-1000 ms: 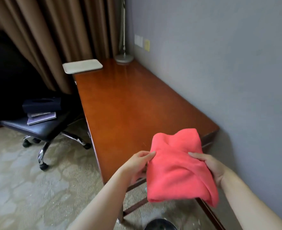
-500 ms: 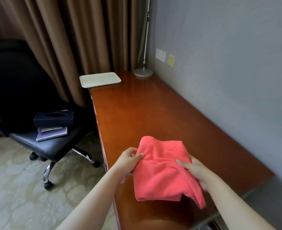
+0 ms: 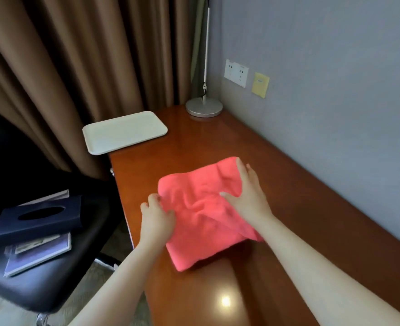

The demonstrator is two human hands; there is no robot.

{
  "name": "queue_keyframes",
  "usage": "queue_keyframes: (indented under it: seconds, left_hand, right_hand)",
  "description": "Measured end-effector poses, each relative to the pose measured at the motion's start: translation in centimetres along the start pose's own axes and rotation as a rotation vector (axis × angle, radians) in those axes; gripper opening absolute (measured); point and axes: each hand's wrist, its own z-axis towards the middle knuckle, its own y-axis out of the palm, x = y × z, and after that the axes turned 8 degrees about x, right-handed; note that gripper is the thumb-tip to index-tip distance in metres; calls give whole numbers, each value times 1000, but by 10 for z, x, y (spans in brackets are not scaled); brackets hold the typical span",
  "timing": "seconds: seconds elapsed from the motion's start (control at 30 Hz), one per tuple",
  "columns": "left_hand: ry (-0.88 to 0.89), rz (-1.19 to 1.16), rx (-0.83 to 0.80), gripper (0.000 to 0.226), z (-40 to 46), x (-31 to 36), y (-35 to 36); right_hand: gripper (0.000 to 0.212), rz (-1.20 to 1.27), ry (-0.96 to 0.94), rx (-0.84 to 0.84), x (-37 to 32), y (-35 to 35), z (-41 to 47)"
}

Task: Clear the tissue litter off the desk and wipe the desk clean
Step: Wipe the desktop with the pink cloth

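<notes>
A folded pink cloth point(image 3: 201, 222) lies on the glossy brown desk point(image 3: 288, 208), near its left edge. My right hand point(image 3: 247, 191) rests flat on the cloth's right part, fingers straight and pointing away from me. My left hand point(image 3: 156, 215) pinches the cloth's left edge with curled fingers. No tissue litter shows on the desk.
A white tray point(image 3: 123, 131) overhangs the desk's far left corner. A lamp base point(image 3: 204, 107) stands at the far end by the grey wall. A black office chair point(image 3: 41, 278) to the left carries a dark tissue box point(image 3: 38, 217) and booklets. Brown curtains hang behind.
The cloth went from held up in the air near the desk's near end to lying on the desk farther along. My right hand has flattened on top of it.
</notes>
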Motion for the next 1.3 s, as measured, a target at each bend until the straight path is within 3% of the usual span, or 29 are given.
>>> queue_keyframes:
  seconds: [0.07,0.13,0.2,0.27,0.33,0.5,0.63,0.8,1.1,1.3]
  left_hand:
    - [189,325,9,66,15,-2,15]
    - [373,538,-91,68,27,-8,37]
    - [444,648,-202,76,36,-16,57]
    - [429,672,-239,94,43,-23,71]
    - [378,666,-189,100,54,-23,82]
    - [203,626,-72,69,82,-2,100]
    - [94,622,37,68,101,8,117]
    - [11,608,81,62,128,27,140]
    - [61,604,101,62,166,63,186]
    - [196,638,93,63,169,80,208]
  right_hand:
    - [81,-270,-71,13,-9,23,9]
    - [72,-332,-69,-84,-11,52,7]
    - [64,-339,-3,-227,-4,78,3]
    - [58,-357,100,-338,8,96,7]
    - [55,-368,145,-345,14,108,23]
    - [51,-338,73,-375,12,125,77]
    - [50,-192,95,-425,10,138,123]
    - [51,-252,-22,-417,13,152,166]
    - [52,-285,-31,-351,43,141,225]
    - [54,-322,31,-308,69,118,233]
